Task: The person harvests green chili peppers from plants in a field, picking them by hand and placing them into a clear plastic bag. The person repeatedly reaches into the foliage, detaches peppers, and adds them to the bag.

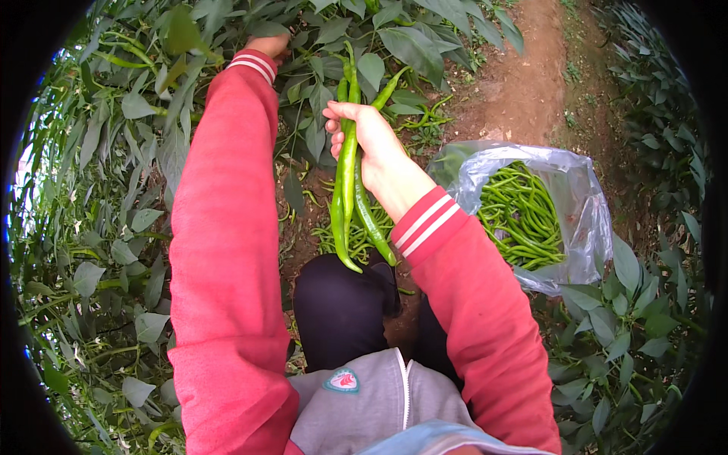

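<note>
Several long green chili peppers are gripped in my right hand, their ends hanging down toward my knee. The thumb and fingers are closed round them. My left hand reaches up into the pepper plant at the far left. Leaves cover its fingers, so I cannot see whether it holds anything. To the right of my right forearm stands a clear plastic bag with its mouth wide, holding many green chili peppers.
More green peppers lie on the soil in front of my knees, and a few lie beyond my right hand. A bare dirt path runs away at the upper right. Dense pepper plants line the left, with others at the right.
</note>
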`<state>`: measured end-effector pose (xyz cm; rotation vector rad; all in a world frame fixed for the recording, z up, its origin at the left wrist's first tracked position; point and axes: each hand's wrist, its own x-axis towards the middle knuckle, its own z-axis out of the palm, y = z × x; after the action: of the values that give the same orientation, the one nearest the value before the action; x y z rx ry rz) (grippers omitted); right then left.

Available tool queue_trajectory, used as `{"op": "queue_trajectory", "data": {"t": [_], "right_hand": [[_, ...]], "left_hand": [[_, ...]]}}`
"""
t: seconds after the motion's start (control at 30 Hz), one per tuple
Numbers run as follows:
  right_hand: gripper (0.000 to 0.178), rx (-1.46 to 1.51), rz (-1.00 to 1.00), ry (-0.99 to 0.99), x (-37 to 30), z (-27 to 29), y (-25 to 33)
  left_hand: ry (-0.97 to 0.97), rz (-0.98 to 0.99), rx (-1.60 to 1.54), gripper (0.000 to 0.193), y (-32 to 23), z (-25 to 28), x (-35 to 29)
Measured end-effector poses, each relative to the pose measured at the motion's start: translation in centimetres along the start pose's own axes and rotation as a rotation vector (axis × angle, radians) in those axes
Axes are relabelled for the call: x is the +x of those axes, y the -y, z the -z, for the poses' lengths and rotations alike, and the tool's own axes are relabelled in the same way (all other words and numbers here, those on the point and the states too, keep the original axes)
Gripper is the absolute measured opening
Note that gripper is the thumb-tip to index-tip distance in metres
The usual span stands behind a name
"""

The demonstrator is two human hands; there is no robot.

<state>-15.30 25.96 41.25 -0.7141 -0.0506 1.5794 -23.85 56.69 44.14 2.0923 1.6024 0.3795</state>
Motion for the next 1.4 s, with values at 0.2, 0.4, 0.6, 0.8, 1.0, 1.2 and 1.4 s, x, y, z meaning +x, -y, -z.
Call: {"op": "queue_trajectory", "data": {"t": [0.2, 0.4, 0.6, 0.8, 1.0, 1.2, 1.4], "right_hand": [[0.017, -0.053, 0.036, -0.007, 0.5, 0.2, 0.0], [0.017, -0.062, 0.021, -0.027, 0.6, 0.3, 0.4], [0.017, -0.054, 0.011, 0.008, 0.4, 0.6, 0.7], [0.018, -0.079, -0.012, 0.031, 0.2, 0.5, 0.7], [0.021, -0.099, 0.004, 0.038, 0.2, 0.3, 0.9], [0.018, -0.108, 0.019, 0.093, 0.6, 0.6, 1.0], [0.017, -0.147, -0.015, 0.177, 1.3, 1.4, 1.5]], "left_hand": [[-0.592, -0.617, 0.919, 0.024, -2.2, -0.5, -0.3], [0.066, -0.241, 0.534, 0.024, -3.8, 0.2, 2.2], [0.427, -0.144, 0.341, 0.027, -2.8, 0.5, 3.7], [0.224, -0.196, 0.284, 0.025, -3.1, 1.5, 1.4], [-0.057, -0.34, 0.214, 0.021, -3.3, 1.0, -1.3], [-0.592, -0.535, 0.169, 0.02, -5.4, 1.3, -3.8], [-1.067, -0.826, -0.159, 0.021, -12.4, 5.7, -13.1]]}}
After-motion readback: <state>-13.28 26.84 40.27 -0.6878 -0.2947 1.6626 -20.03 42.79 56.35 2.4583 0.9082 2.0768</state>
